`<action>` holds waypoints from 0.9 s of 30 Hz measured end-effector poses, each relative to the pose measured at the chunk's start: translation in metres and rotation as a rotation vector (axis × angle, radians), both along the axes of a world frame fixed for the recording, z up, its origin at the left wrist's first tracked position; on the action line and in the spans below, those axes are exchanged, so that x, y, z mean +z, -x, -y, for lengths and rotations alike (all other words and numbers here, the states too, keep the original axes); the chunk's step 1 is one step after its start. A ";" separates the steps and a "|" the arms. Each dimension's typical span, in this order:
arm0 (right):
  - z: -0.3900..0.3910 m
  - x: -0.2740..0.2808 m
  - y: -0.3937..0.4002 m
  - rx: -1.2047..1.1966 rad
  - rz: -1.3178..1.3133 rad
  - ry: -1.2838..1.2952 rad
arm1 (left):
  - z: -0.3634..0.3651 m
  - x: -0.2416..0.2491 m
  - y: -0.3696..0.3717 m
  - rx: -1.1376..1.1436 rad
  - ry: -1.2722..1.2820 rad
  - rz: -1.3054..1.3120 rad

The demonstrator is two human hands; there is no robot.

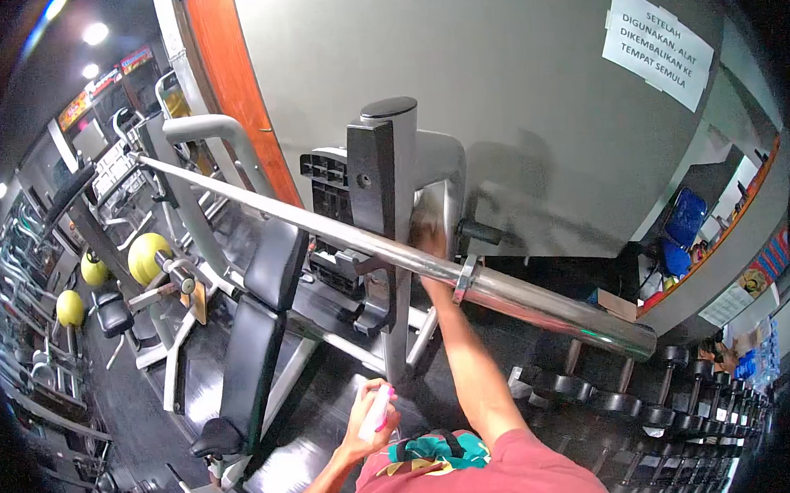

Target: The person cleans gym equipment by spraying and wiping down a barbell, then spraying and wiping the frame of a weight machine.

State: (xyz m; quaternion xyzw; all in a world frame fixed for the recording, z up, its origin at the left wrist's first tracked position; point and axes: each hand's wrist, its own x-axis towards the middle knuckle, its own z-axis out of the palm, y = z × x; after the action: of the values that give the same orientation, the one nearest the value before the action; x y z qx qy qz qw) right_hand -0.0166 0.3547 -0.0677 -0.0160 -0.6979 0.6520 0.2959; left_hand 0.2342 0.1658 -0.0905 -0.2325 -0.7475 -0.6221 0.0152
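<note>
My left hand [364, 424] is wrapped round a small white bottle [378, 411] with pink parts, held low in front of my shirt. My right arm stretches forward under the barbell [538, 302], and my right hand [430, 230] is at the grey upright frame [450, 169] of the bench rack, on the bar's far side. Motion smears its fingers, so I cannot tell whether it holds anything. The steel barbell slants across the rack, its thick sleeve end towards the right. Left of the rack is a black padded bench [257, 358].
Rows of dumbbells [618, 402] stand at the lower right. A grey wall [511, 83] with a paper sign [658, 45] rises behind the rack, beside an orange door [233, 77]. A curved counter [721, 232] is at right. Other machines and yellow balls [149, 257] fill the left.
</note>
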 end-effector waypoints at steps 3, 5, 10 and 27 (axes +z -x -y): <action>0.005 0.042 -0.006 -0.001 0.071 -0.009 | -0.001 0.005 -0.007 0.060 -0.041 0.053; 0.016 0.001 -0.007 -0.105 -0.198 -0.080 | -0.002 0.007 -0.008 0.102 -0.055 0.031; 0.025 -0.167 -0.050 0.032 0.341 -0.107 | 0.000 -0.007 -0.007 0.102 0.008 0.005; 0.063 -0.108 -0.128 0.106 -0.086 -0.338 | -0.014 -0.001 0.000 0.123 -0.084 -0.055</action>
State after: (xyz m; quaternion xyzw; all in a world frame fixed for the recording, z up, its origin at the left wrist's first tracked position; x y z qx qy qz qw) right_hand 0.1118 0.2913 -0.1755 0.0988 -0.7842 0.5401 0.2891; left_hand 0.2341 0.1798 -0.0912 -0.2020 -0.7328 -0.6443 0.0838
